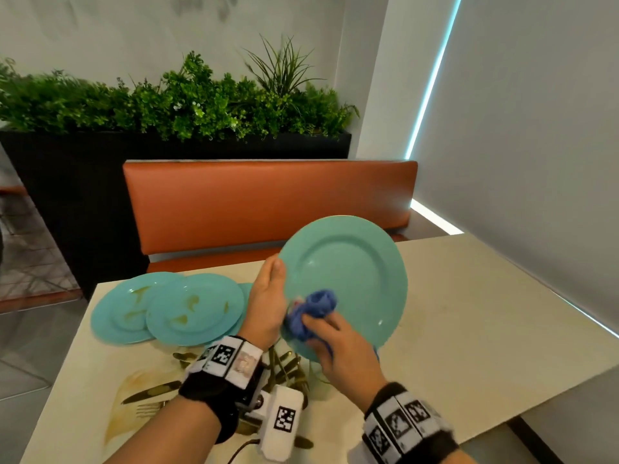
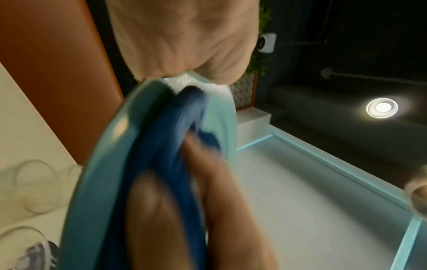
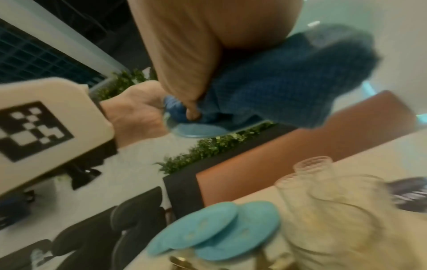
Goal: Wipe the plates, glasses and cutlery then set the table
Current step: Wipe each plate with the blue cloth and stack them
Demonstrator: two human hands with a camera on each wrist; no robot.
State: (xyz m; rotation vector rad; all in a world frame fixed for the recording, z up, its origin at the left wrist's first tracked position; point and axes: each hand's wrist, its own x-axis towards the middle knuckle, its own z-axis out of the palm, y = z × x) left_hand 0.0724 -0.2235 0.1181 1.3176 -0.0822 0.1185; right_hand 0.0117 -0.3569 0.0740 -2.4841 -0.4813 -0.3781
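Note:
A teal plate (image 1: 348, 272) is held tilted above the table, its face toward me. My left hand (image 1: 268, 296) grips its left rim, thumb on the front. My right hand (image 1: 335, 349) holds a bunched blue cloth (image 1: 313, 311) and presses it against the plate's lower left. The left wrist view shows the plate (image 2: 101, 182) edge-on with the cloth (image 2: 166, 146) blurred on it. In the right wrist view the cloth (image 3: 277, 87) sits under my right hand's palm. Stained teal plates (image 1: 167, 308) overlap on the table's left. Gold cutlery (image 1: 150, 393) lies below the wrists.
Clear glasses (image 3: 323, 193) stand on the beige table (image 1: 485, 329). An orange bench back (image 1: 268, 202) runs behind the table, with a black planter of greenery (image 1: 174, 102) beyond. A grey wall (image 1: 536, 162) closes the right side. A yellowish smear (image 1: 124, 410) marks the table's near left.

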